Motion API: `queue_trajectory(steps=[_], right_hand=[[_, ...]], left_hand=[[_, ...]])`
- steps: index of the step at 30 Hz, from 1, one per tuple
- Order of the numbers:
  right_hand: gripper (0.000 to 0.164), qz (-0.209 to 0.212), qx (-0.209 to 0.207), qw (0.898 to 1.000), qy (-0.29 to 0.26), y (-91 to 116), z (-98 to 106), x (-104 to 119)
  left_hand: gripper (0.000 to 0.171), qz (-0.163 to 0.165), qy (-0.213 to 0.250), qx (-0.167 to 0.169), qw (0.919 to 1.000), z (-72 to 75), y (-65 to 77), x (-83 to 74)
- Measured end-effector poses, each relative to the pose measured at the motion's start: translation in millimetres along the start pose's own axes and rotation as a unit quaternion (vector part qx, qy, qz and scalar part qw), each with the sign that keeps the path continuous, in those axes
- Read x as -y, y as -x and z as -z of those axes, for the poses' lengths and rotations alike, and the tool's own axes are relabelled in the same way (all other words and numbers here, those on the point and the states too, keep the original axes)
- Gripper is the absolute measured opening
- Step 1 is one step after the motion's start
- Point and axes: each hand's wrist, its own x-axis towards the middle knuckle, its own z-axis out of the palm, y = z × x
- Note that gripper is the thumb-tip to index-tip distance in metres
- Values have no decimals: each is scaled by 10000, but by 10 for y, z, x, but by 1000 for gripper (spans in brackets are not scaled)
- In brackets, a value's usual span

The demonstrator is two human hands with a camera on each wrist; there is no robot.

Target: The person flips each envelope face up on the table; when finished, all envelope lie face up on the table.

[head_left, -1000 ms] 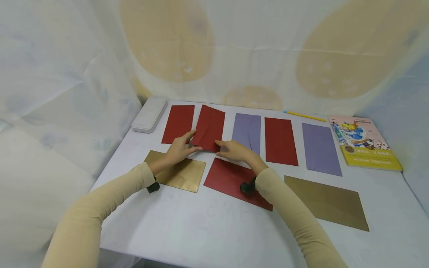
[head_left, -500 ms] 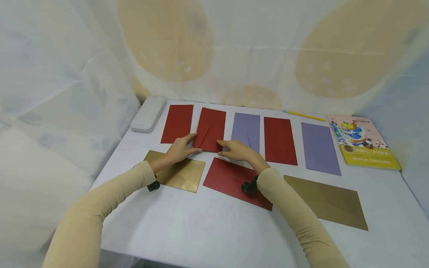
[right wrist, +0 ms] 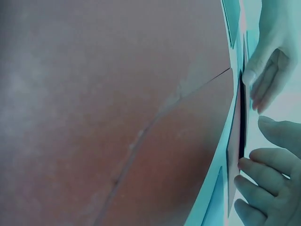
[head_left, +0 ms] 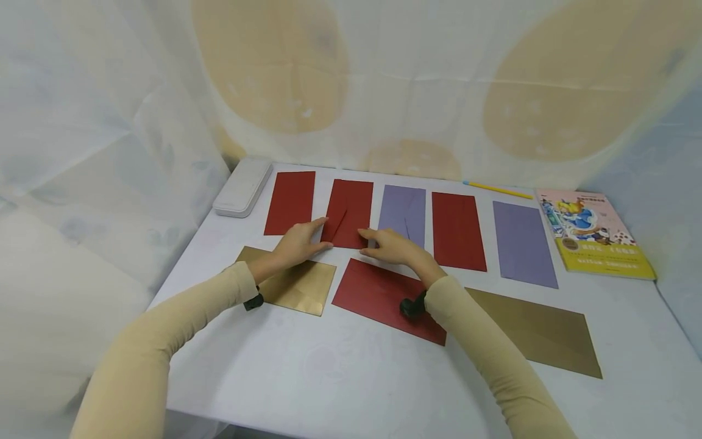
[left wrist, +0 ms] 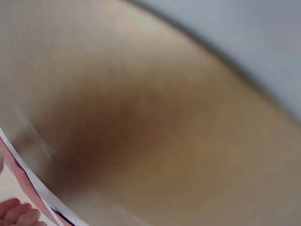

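Observation:
A red envelope [head_left: 355, 204] with a slanting seam lies flat in the back row, second from the left. My left hand [head_left: 298, 245] touches its lower left edge, fingers extended and thumb apart. At its lower right corner is my right hand [head_left: 393, 249], index finger and thumb right by the edge. In the right wrist view, the fingers of my right hand [right wrist: 270, 181] are spread loosely, opposite my left hand [right wrist: 277, 54]. Below my hands are a gold envelope [head_left: 307, 286] and another red envelope [head_left: 373, 292]; they fill most of the wrist views.
Other envelopes lie spread out: red [head_left: 290, 201] at far left, purple [head_left: 403, 210], red [head_left: 459, 231], purple [head_left: 525, 244] and gold [head_left: 540, 332]. A white case [head_left: 243, 188] is at the back left. A pencil [head_left: 499, 190] and a book [head_left: 595, 231] lie right.
The second red envelope, which was tilted with its top corner raised, has come down flat and shifted slightly right. Both hands have moved a little to the right with it.

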Motion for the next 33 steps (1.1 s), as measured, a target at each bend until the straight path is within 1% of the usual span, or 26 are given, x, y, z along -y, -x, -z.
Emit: queue_trajectory(steps=[3, 6, 10, 13, 18, 26, 33], right_hand=[[58, 81, -3, 10000, 52, 27, 4, 31], [56, 229, 5, 9997, 103, 42, 5, 45], [54, 372, 50, 9992, 108, 38, -2, 45], [53, 373, 97, 9992, 132, 28, -12, 39], [53, 281, 119, 9994, 167, 20, -15, 38], [51, 327, 117, 9992, 206, -10, 7, 34], [52, 256, 108, 9994, 216, -22, 13, 12]], left_hand=[[62, -332, -116, 4, 9994, 2, 8, -14], [58, -570, -84, 163, 9982, -17, 16, -26], [56, -586, 66, 400, 9975, -40, 31, -37], [57, -534, 77, 456, 9975, -48, 36, -39], [57, -548, -9, 426, 9976, -59, 13, -35], [58, -484, -104, 489, 9976, -54, -21, -31], [58, -598, -77, 487, 9970, -29, 15, -13]])
